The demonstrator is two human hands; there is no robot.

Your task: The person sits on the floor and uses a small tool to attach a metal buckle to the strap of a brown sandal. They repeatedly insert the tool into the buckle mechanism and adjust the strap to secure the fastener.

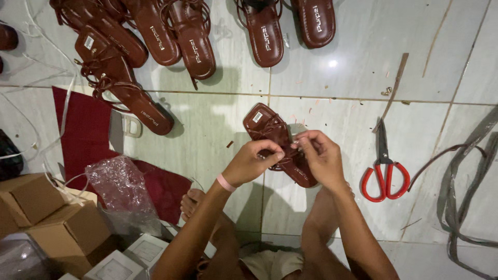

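Glossy brown leather-look sandal (277,142), polished pale floor tiles (353,62), scissors (385,168) with red plastic handles and dull metal blades, matt cardboard boxes (49,215), crinkled clear plastic bag (119,186).

Pale glossy floor tiles (342,103) with thin grout lines catch a bright spot of overhead light. Shadow darkens the lower edge.

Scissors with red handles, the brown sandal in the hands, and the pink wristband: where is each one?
Scissors (384,168): head view, on the pivot above the red handles.
Brown sandal (259,120): head view, on its bare insole end.
Pink wristband (225,183): head view, on the band's middle.
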